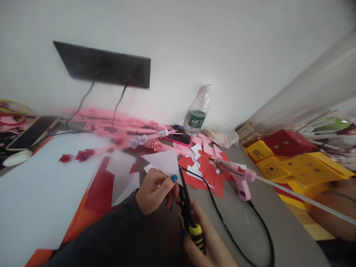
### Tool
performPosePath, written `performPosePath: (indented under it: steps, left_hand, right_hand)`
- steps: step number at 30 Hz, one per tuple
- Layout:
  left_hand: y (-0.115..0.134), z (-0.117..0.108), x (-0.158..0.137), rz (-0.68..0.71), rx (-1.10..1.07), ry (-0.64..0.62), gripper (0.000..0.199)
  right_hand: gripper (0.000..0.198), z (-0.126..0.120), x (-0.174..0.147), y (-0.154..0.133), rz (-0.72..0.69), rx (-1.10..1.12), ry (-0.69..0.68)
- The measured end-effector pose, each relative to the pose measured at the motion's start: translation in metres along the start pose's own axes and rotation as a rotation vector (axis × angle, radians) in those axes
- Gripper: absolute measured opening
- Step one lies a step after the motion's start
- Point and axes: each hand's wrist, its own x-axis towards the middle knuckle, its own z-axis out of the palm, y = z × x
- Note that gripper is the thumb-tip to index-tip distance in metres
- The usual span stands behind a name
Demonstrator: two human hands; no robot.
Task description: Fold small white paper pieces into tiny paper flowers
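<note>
Head view. Pale paper [165, 161] at centre frame, one point toward the left. Left hand [157, 191]: grip pinched together on its lower edge, thumb on top. Right hand [201, 237], lower centre: grip wrapped round the handles of the scissors [188, 209], blades upward beside the paper's right edge; blade gap unclear.

Handling, by judgement: paper light, thin, easily creased; best held near an edge, lightly. Scissors likely stiff and heavier; hold by the yellow-and-black handles.

Surface: grey bench [267, 218], crowded. Large white sheet [41, 196] lower left; pink flowers [155, 145] above centre; red scraps [218, 181] and glue gun [236, 176] right of centre; yellow boxes [303, 168] far right.

Room: plain pale wall [222, 44] behind; dark socket panel [105, 66], upper left, two cords hanging.
</note>
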Motion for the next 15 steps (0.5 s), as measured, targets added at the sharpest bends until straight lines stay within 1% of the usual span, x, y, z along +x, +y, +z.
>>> performPosePath:
  steps: [3, 9, 15]
  left_hand:
    - [0.0, 0.001, 0.0, -0.001, -0.015, -0.003, 0.061]
    - [0.001, 0.001, -0.001, -0.011, -0.02, -0.011, 0.062]
    - [0.002, 0.002, 0.0, -0.007, -0.054, -0.02, 0.062]
  right_hand:
    - [0.049, 0.0, 0.0, 0.002, 0.009, 0.001, 0.003]
    - [0.049, 0.001, -0.001, 0.008, -0.021, -0.017, 0.019]
    - [0.049, -0.001, -0.003, 0.015, -0.064, 0.07, 0.035]
